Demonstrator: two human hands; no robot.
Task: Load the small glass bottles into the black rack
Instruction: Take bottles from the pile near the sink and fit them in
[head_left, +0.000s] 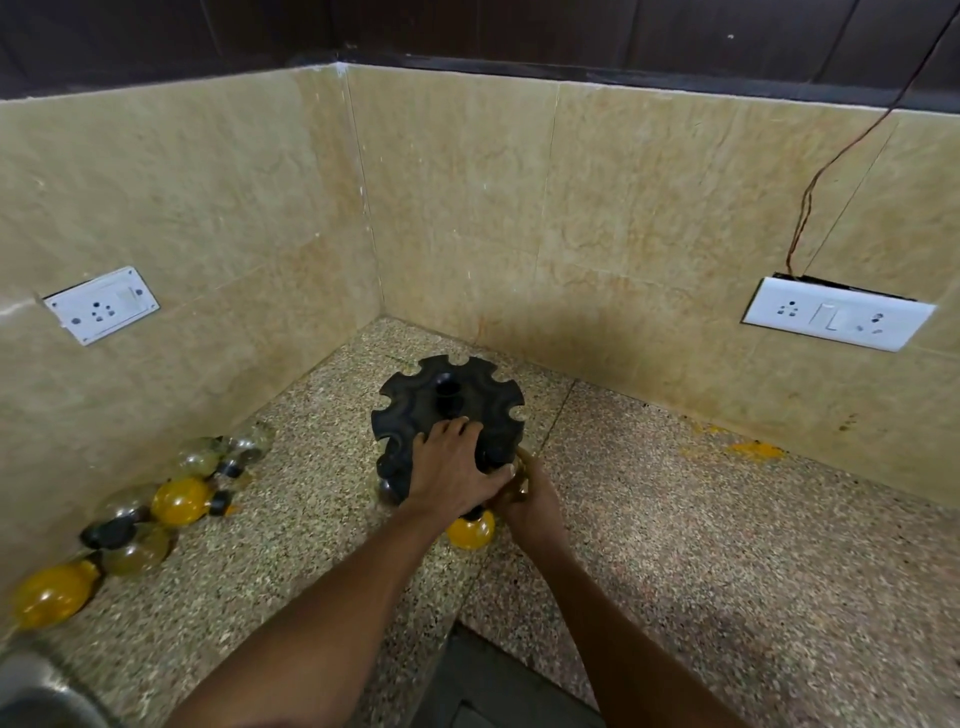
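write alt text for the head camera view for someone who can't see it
A person's left hand rests on top of a black rack on a speckled stone counter while the right hand holds a small glass bottle at its near edge. A yellow bottle sits below, and more bottles lie by the left wall.

One rack (415, 400); two wall sockets (101, 305); two hands (452, 470).

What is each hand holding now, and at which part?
The left hand rests on the black rack's top near edge. The right hand grips a small glass bottle; which part cannot be told.
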